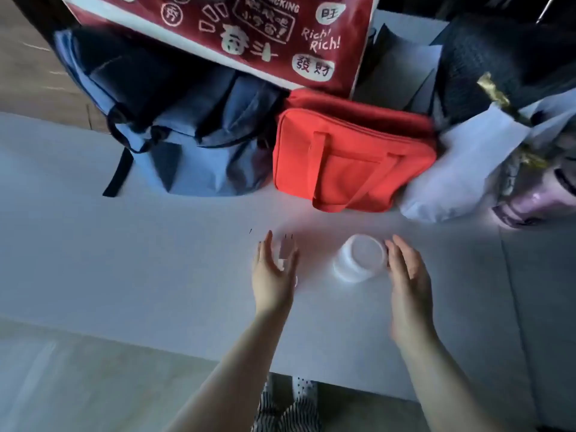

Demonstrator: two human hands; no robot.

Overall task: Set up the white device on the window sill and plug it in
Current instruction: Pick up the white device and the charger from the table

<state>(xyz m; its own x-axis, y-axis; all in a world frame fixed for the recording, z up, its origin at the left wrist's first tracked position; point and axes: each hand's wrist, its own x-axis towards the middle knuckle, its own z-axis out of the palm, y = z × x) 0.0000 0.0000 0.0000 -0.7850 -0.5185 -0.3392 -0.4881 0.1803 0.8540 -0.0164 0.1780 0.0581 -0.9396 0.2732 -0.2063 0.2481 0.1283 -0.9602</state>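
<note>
A round white device [360,257] rests on the white sill [156,251], tilted slightly. My right hand [408,275] is open just to its right, fingertips close to its rim. A small white plug [286,251] with two prongs pointing away lies on the sill by my left hand [272,272], whose spread fingers curve around it; whether they touch it is blurred. No cord is clearly visible.
Along the back of the sill stand a blue backpack [187,135], a red zip bag [352,160], a dark red printed tote [249,32], a white plastic bag [461,169] and a black bag [498,63]. The sill's front edge runs below my forearms.
</note>
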